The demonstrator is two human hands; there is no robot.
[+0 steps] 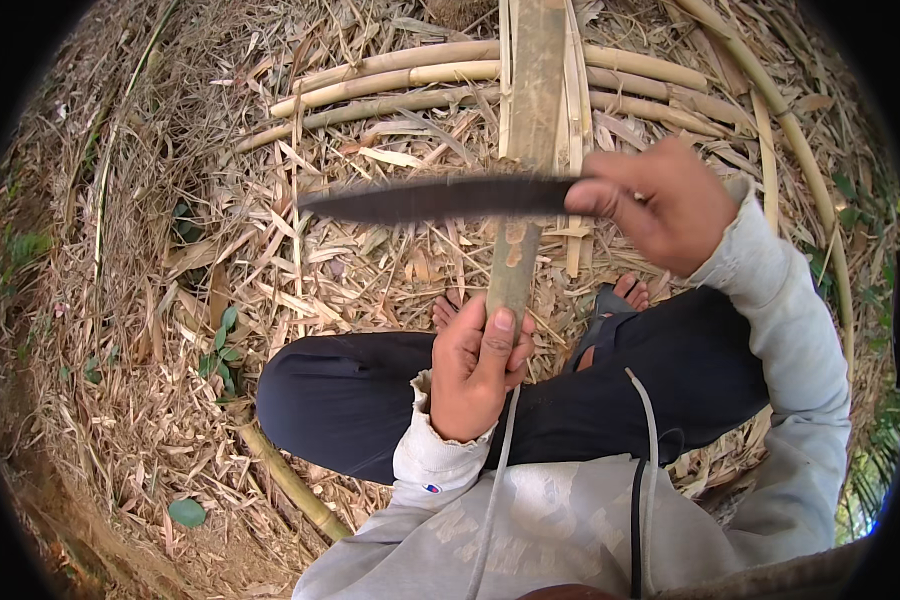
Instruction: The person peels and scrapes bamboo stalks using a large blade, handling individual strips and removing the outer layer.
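My left hand (478,365) is wrapped round the near end of a split bamboo piece (513,265), with the thumb on top. In my right hand (660,205) is the handle of a machete (430,199), mostly hidden by the fingers. Its dark, slightly blurred blade points left and passes across above the bamboo piece; whether it touches cannot be told. Beyond the blade, a wider bamboo slat (538,95) runs away from me, with pale thin bamboo strips (578,110) alongside. The blade hides whether the held piece and this slat are one.
Several bamboo poles (400,78) lie crosswise under the slat on dry leaves and shavings. A long pole (805,150) curves along the right, and another pole (292,487) lies at the lower left. My bent legs (350,395) and sandalled foot (615,300) are close below the blade.
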